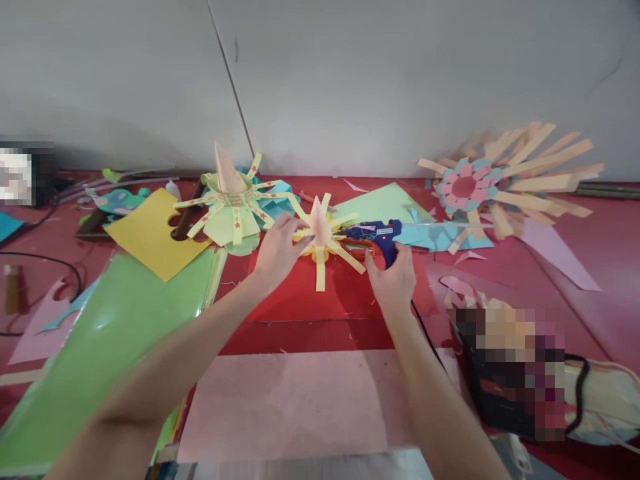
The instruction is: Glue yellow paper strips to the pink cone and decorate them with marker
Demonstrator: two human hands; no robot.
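In my right hand (393, 277) is a blue glue gun (385, 243), its nozzle pointing left and a clear glue stick jutting out behind. The nozzle is close to a small paper flower (321, 267) with yellow strips spread around a pale peach paper cone (319, 223). My left hand (280, 247) is closed at the left side of this flower, fingertips against the cone's base. Red paper (345, 300) lies beneath it. Behind and left stands a larger paper piece (233, 200) with a peach cone and star-printed strips.
A yellow sheet (163, 240) and a green sheet (120, 340) lie left. Pink paper (295, 400) is in front. At the back right rests a big strip-petalled paper flower (465, 187). A dark basket (490, 387) stands right, and the glue gun's black cord (427, 333) runs beside my right forearm.
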